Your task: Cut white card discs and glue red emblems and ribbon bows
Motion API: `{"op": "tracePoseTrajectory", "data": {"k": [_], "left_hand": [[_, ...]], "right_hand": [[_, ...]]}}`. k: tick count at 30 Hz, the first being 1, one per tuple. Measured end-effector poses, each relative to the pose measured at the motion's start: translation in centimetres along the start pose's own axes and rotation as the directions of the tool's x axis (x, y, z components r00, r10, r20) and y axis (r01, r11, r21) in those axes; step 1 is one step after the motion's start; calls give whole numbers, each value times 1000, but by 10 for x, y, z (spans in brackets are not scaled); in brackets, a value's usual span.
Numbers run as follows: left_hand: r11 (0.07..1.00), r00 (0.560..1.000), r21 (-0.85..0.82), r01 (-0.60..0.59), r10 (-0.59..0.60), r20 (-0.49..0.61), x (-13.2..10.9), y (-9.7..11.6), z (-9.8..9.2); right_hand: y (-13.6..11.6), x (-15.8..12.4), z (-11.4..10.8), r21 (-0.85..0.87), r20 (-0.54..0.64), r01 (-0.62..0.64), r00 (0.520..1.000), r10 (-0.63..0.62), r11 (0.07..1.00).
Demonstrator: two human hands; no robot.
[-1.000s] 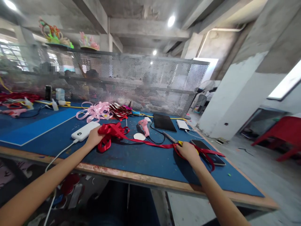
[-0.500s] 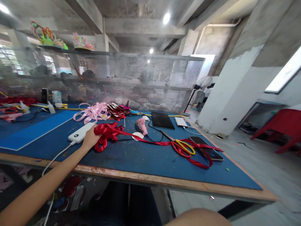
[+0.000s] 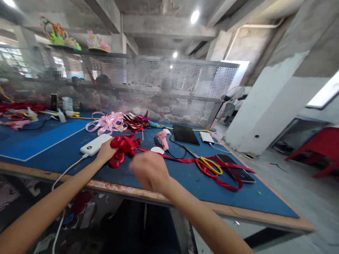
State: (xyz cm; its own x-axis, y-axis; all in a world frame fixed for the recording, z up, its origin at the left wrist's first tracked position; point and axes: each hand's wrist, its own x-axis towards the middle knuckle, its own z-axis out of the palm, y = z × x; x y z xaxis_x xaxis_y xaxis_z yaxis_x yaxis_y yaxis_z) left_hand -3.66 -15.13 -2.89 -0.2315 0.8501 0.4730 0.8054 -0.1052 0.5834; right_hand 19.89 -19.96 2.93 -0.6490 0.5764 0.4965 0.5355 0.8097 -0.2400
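My left hand (image 3: pixel 107 151) is closed on a looped bunch of red satin ribbon (image 3: pixel 124 148), close beside a white power bank (image 3: pixel 95 144). From the bunch a tail of ribbon runs right across the table, past the scissors (image 3: pixel 208 165) with red and yellow handles, and over a dark phone (image 3: pixel 235 169). My right hand (image 3: pixel 149 171) hovers over the table's front part, to the right of the bunch. Motion smears its fingers, so their grip cannot be made out. A pink glue gun (image 3: pixel 162 140) and a white disc (image 3: pixel 157 150) lie just beyond it.
Behind lie pink ribbon (image 3: pixel 108 122), a pile of dark red pieces (image 3: pixel 135 122), a black tablet-like panel (image 3: pixel 186 134) and a white box-shaped device (image 3: pixel 207 137). A perforated metal screen (image 3: pixel 169 91) borders the far edge. A white cable (image 3: pixel 69 169) hangs over the front edge.
My right arm has come in from the bottom edge, bringing its hand above the table near the ribbon. My left hand stays on the bunch. The camera view has shifted slightly.
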Motion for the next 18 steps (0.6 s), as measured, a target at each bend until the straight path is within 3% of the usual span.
{"op": "tracePoseTrajectory", "data": {"k": [4,9,15,18], "left_hand": [[997,994,31,-76,73,85,1,4,0],[984,968,40,-174,163,193,2,4,2],[967,937,-32,-253,253,240,2,2,5],[962,933,-61,-268,274,234,1,5,5]], "right_hand": [[35,27,21,-115,78,-129,987,138,985],[61,28,37,-206,193,-155,961,196,966],[82,10,3,-271,129,-226,955,268,935],[87,-1,-7,-266,140,-199,960,242,943]]}}
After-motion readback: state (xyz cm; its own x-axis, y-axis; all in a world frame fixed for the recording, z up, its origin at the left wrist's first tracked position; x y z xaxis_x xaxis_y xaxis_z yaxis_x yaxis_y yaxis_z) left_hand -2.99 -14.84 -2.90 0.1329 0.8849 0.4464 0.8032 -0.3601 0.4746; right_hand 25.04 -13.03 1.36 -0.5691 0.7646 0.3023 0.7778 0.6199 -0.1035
